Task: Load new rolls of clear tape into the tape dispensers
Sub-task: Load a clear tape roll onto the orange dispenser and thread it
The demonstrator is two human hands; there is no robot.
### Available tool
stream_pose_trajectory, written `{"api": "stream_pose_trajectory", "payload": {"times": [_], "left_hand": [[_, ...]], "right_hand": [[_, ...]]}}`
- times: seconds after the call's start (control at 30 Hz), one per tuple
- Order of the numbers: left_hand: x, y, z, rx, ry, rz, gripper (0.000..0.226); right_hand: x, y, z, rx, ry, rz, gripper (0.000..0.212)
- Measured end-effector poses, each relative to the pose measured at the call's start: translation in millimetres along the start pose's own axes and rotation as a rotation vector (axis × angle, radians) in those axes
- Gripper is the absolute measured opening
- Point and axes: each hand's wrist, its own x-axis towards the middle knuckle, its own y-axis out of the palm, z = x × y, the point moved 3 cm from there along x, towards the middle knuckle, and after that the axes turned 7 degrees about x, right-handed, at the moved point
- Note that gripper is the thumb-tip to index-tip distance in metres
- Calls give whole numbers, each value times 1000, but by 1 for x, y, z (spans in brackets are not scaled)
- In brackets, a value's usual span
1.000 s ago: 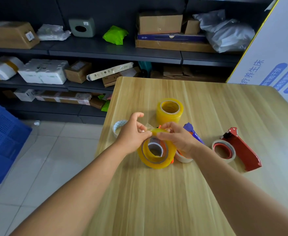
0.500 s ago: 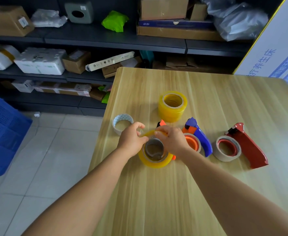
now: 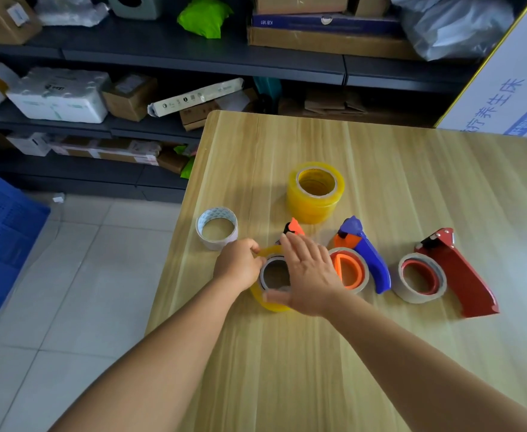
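A yellowish clear tape roll [image 3: 268, 302] lies flat on the wooden table [image 3: 380, 169], mounted on an orange dispenser [image 3: 294, 227] whose tip pokes out behind it. My left hand [image 3: 239, 266] pinches the roll's left rim. My right hand [image 3: 309, 272] rests flat over the roll's right side, fingers spread. A stack of yellow tape rolls [image 3: 315, 191] stands further back. To the right lie a blue-and-orange dispenser [image 3: 366, 254] and a red dispenser [image 3: 455, 269], each holding a nearly empty core.
An empty white tape core [image 3: 217, 229] stands near the table's left edge. Dark shelves with boxes and parcels [image 3: 56, 95] run behind the table. A blue crate [image 3: 0, 232] sits on the tiled floor at left. A white printed board [image 3: 511, 88] leans at right.
The roll and dispenser came down from being held upright and now lie flat on the table. My right hand opened and flattened over the roll; the left hand stays at the rim.
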Motion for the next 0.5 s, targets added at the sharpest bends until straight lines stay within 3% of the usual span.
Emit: {"api": "stream_pose_trajectory", "payload": {"times": [0.13,0.5], "left_hand": [[3,6,5,-50,-15,-9,24],[-9,15,12,-125,-57,31,36]], "right_hand": [[1,24,-5,-131,-23,111,114],[4,21,-1,-4,-35,149,113]]}}
